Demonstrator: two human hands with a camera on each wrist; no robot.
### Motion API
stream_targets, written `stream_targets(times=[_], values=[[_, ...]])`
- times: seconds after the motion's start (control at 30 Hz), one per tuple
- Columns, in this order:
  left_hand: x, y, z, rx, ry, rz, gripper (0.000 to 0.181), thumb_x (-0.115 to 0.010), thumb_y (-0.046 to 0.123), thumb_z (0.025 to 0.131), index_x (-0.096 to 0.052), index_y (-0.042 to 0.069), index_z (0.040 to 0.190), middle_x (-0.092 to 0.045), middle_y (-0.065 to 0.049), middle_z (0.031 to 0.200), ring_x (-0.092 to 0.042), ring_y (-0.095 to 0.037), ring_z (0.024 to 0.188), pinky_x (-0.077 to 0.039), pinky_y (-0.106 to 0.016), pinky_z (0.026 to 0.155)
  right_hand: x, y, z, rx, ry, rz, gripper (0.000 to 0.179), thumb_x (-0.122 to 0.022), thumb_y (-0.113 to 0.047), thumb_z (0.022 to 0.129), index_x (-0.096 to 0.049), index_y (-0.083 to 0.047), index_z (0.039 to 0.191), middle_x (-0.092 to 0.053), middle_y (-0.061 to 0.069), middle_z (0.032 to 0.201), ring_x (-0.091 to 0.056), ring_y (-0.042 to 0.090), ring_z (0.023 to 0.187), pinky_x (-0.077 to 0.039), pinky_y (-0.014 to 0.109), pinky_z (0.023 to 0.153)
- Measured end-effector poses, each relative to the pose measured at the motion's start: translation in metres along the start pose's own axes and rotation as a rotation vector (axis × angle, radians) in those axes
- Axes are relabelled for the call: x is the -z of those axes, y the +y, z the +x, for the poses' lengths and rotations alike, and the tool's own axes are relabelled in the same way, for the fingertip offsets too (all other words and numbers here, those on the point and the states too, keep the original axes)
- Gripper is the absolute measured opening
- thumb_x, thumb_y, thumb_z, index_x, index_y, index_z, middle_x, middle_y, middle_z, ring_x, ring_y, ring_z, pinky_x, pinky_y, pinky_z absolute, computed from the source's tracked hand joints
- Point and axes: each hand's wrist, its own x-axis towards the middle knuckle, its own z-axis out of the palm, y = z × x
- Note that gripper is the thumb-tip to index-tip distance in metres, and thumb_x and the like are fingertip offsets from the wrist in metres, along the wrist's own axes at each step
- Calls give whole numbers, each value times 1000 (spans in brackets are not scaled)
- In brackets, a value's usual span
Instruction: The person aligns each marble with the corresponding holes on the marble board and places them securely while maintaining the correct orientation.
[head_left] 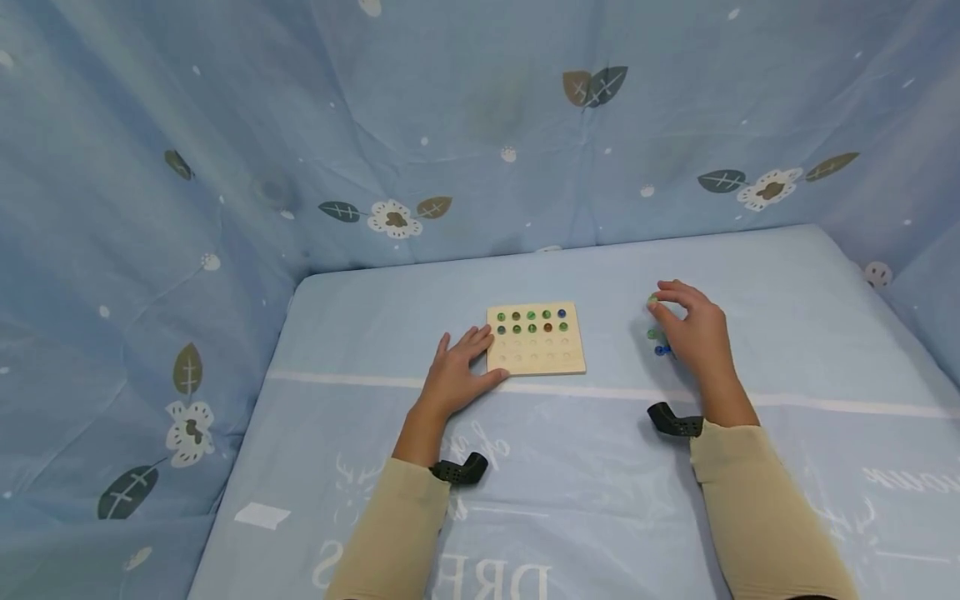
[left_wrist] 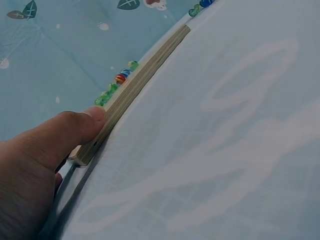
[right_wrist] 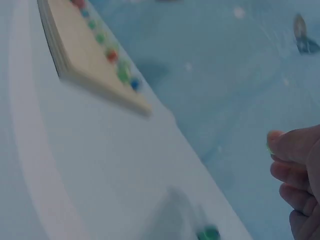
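Observation:
A pale wooden board (head_left: pixel 557 359) with rows of round hollows lies on the table. Glass marbles (head_left: pixel 531 315) in green, blue and reddish brown fill its two far rows; the two near rows are bare. My left hand (head_left: pixel 455 377) rests at the board's left side, fingers spread along that edge, thumb (left_wrist: pixel 85 127) pressed on the near edge by the corner. To the right of the board, my right hand (head_left: pixel 693 329) pinches a green marble (head_left: pixel 652 300) between thumb and fingertips, raised above the table. Only a sliver of it shows past the thumb in the right wrist view.
Below my right hand lie loose marbles, a green one (head_left: pixel 652 334) and a blue one (head_left: pixel 660 351), partly hidden by the hand. A light blue cloth (head_left: pixel 585 467) with a white stripe covers the table. Patterned curtains (head_left: pixel 480 150) hang behind and at both sides.

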Motion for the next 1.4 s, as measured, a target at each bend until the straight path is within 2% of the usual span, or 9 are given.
stream_targets(times=[0.2,0.43,0.53,0.8,1.03,1.4], values=[[0,1,1,-5,2,-8,75,-63,59,81,-42,23,143,-32,15,150,-26,-9,141,-1,-43,119,-32,-29,-7,80,39,59,34,-64,-34,89,-69,-8,110,-55,4,136,-40,19,135,-35,50,109],[1,3,3,-2,0,-12,75,-63,60,80,-42,23,143,-32,16,150,-26,-8,141,-1,-42,119,-57,-39,-15,99,-59,122,30,-68,-35,86,-71,-11,103,-54,1,136,-38,17,136,-32,49,110],[1,4,4,3,-2,-4,75,-63,60,80,-42,23,142,-32,16,150,-26,-8,141,-1,-42,119,-63,-39,-17,90,-105,155,29,-69,-34,85,-71,-10,102,-54,-1,136,-37,18,136,-31,49,111],[1,4,4,1,-7,15,75,-63,59,80,-42,23,143,-32,15,150,-26,-8,141,-2,-43,119,-77,-34,-21,2,-214,239,28,-70,-34,84,-70,-11,101,-51,-6,139,-35,18,138,-29,44,113],[0,3,4,7,-1,28,75,-64,60,79,-43,23,142,-33,14,150,-28,-10,140,-4,-47,119,-84,-28,-22,3,-234,225,29,-70,-37,84,-69,-13,100,-49,-6,141,-32,20,140,-26,46,115],[0,2,2,33,-9,28,76,-64,60,79,-43,23,142,-33,15,149,-27,-10,141,-3,-46,119,-92,-24,-22,30,-257,169,27,-69,-33,85,-70,-12,103,-48,-5,142,-30,19,140,-27,45,114]])
